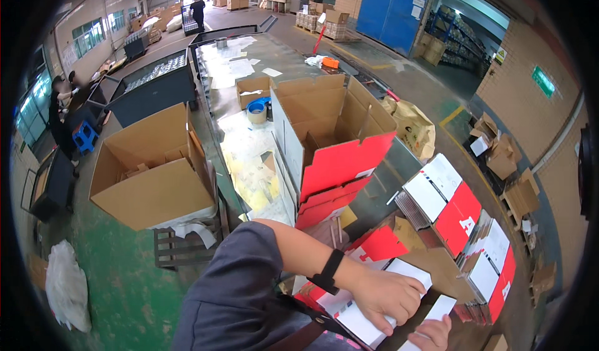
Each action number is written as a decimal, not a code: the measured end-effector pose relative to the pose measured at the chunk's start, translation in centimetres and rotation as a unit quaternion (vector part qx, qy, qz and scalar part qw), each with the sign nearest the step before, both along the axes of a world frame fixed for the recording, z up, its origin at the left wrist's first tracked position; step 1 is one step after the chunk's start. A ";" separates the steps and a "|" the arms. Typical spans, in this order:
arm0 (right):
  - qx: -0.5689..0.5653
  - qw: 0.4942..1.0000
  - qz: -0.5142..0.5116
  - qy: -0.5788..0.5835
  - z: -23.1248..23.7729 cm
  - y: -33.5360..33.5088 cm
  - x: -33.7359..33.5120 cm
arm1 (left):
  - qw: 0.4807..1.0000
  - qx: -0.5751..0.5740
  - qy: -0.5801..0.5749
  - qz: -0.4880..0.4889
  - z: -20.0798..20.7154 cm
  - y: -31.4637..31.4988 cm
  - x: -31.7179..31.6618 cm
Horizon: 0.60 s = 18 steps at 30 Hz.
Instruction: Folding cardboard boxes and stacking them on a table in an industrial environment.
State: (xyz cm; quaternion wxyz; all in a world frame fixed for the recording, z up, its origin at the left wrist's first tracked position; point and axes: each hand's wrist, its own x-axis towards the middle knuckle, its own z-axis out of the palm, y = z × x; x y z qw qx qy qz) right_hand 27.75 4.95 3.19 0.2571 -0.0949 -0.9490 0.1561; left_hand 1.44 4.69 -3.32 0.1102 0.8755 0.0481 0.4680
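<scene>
Okay, left hand [390, 298] palm-down on a red-and-white carton [359, 326], fingers bent; right hand [432, 334] on a white flap [439, 308] just beside. Can't tell if either grips. Carton's low, close to the body. Stacked flat cartons [440, 202] right; open red-sided box [340, 170] on worktop [290, 61] ahead.

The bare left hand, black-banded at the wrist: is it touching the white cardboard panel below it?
Touching. The head view shows the left hand laid across the white cardboard panel, no gap showing.
</scene>
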 end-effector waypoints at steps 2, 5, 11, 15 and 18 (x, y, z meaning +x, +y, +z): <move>-0.032 0.993 0.053 -0.103 0.7 0.1 -1.7 | 0.999 -0.009 0.038 -0.001 0.1 0.1 0.9; -0.024 0.995 0.029 -0.095 -1.8 -0.1 -3.0 | 0.998 -0.024 0.043 0.044 -0.3 0.1 2.4; -0.023 0.982 -0.153 -0.106 0.0 -2.8 -2.7 | 0.961 -0.211 0.089 0.157 -0.1 -4.3 3.1; -0.052 0.978 -0.125 -0.158 5.0 1.6 -0.7 | 0.955 -0.124 0.199 0.184 -3.0 -3.1 3.8; 0.181 0.927 -0.326 -0.048 7.4 4.0 -5.5 | 0.957 -0.095 0.213 0.173 -4.0 -2.5 4.8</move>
